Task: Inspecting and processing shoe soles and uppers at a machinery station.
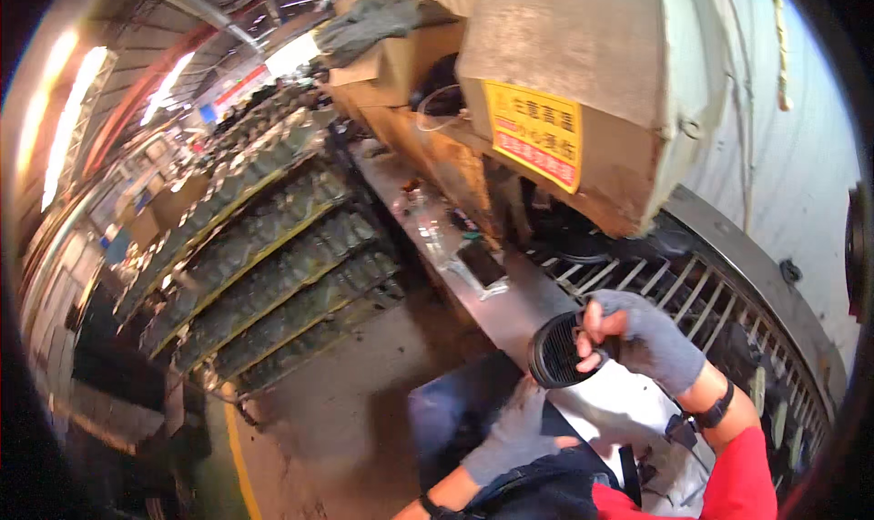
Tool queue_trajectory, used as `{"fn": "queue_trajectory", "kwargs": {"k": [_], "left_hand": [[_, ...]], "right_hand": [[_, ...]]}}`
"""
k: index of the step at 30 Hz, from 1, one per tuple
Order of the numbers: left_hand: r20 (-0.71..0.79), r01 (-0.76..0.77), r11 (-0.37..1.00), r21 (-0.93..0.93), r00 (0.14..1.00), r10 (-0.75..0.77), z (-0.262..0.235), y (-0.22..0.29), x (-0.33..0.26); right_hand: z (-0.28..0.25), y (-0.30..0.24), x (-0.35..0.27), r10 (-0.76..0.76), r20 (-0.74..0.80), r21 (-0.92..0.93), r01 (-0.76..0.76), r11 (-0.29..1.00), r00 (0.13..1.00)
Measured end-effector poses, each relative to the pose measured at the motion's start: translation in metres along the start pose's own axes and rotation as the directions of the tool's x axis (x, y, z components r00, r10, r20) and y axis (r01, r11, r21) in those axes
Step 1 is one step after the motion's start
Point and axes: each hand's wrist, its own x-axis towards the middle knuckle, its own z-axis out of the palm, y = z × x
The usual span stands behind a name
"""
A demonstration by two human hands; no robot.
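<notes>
The right hand (642,338) gripped the black slotted disc (555,349) by its rim; it looked light and rigid. Below the disc, the left hand (514,438) rested loosely curled, holding nothing visible.

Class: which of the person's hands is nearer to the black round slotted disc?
Right. The right hand grips the black slotted disc at its edge; the left hand is below it, apart.
</notes>
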Motion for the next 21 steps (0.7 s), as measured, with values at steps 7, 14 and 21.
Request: {"fn": "queue_trajectory", "kwargs": {"k": [7, 14, 21], "left_hand": [[-0.332, -0.155, 0.393, -0.907, 0.835, -0.439, 0.022, -0.046, 0.029], [-0.051, 0.154, 0.285, -0.946, 0.798, -0.601, 0.042, -0.078, -0.003], [0.347, 0.42, -0.014, -0.907, 0.729, -0.59, 0.049, -0.116, -0.055]], "right_hand": [[0.033, 0.015, 0.028, -0.099, 0.076, -0.818, 0.119, 0.563, 0.992], [-0.084, 0.168, -0.009, -0.157, 0.144, -0.967, 0.105, -0.231, 0.977], [-0.089, 0.146, 0.002, -0.001, 0.03, -0.996, 0.03, 0.089, 1.0]]}}
